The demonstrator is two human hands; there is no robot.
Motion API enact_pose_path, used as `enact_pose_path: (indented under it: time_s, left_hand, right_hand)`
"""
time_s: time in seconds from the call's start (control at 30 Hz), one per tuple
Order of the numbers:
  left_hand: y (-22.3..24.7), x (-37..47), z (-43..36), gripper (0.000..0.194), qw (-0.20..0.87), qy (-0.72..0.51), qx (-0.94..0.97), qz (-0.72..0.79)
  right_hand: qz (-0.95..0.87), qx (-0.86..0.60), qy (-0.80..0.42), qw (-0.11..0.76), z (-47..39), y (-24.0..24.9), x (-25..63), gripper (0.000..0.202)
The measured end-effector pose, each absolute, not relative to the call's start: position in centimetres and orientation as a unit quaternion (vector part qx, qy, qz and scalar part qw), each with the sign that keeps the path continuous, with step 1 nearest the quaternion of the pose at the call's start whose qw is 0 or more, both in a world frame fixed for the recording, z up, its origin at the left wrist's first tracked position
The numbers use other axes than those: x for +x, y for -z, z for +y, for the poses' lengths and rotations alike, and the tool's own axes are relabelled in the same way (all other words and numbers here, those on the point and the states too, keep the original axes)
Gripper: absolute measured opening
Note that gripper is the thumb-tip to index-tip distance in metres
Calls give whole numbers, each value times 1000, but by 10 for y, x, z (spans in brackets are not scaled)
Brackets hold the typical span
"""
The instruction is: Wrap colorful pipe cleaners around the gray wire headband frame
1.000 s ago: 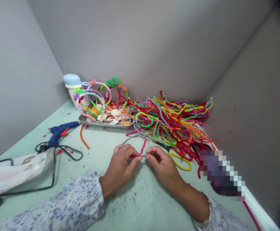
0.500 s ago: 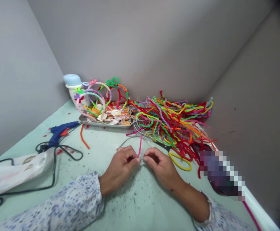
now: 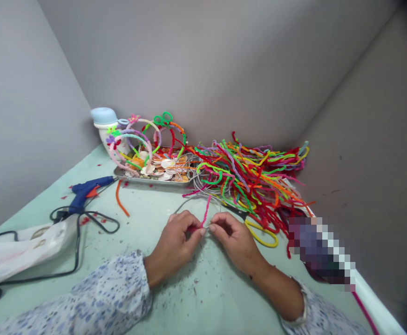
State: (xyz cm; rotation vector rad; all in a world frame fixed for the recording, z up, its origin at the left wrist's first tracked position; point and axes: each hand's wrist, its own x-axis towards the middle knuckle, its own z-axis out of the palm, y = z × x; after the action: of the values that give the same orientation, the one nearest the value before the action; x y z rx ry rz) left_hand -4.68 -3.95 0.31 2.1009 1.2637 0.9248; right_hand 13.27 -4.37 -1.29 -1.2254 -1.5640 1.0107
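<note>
Near the middle of the table, my left hand [image 3: 180, 239] pinches a pink pipe cleaner [image 3: 206, 210] between thumb and forefinger; its free end points up and away from me. Just to the right, my right hand [image 3: 234, 242] is closed in a pinch on a thin grey wire [image 3: 207, 227] that runs toward the left fingertips. The two sets of fingertips almost meet. Behind them a loop of grey wire [image 3: 193, 197] curves over the table. The part of the pipe cleaner inside the left fingers is mostly hidden.
A metal tray [image 3: 154, 180] of shells holds several pipe-cleaner-wrapped hoops [image 3: 152, 151]. Right of it lies a heap of coloured pipe cleaners [image 3: 252, 177], with yellow-handled scissors [image 3: 264, 242] in front. At left are a blue glue gun [image 3: 88, 190], its cord, and a plastic bag [image 3: 43, 246]. A white bottle [image 3: 107, 132] stands behind.
The pink pipe cleaner's free end has swung slightly to the right. Both hands keep their pinches in nearly the same place.
</note>
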Motion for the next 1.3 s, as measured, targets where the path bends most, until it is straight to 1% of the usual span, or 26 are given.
enact_pose_path:
  time_s: [0.07, 0.17, 0.4, 0.5, 0.63, 1.3]
  left_hand:
    - [-3, -47, -40, 7, 230, -358, 778, 463]
    - [-3, -47, -41, 14, 197, -384, 777, 457]
    - [-5, -48, -41, 6, 161, -396, 793, 434]
    - [-6, -48, -40, 8, 150, -400, 797, 427]
    - [-6, -48, -40, 11, 144, -408, 794, 426]
    - [0, -49, -37, 10, 146, -415, 780, 444]
  right_hand:
    - [-618, -497, -412, 449, -43, 14, 132, 11]
    - [-608, -495, -416, 460, -42, 16, 132, 13]
    - [-610, -488, -422, 459, -43, 15, 132, 11]
    - [-610, -490, -425, 455, -43, 14, 132, 12]
    - [-610, -488, -427, 455, -43, 15, 132, 11]
    - [-611, -491, -423, 454, -43, 13, 132, 11]
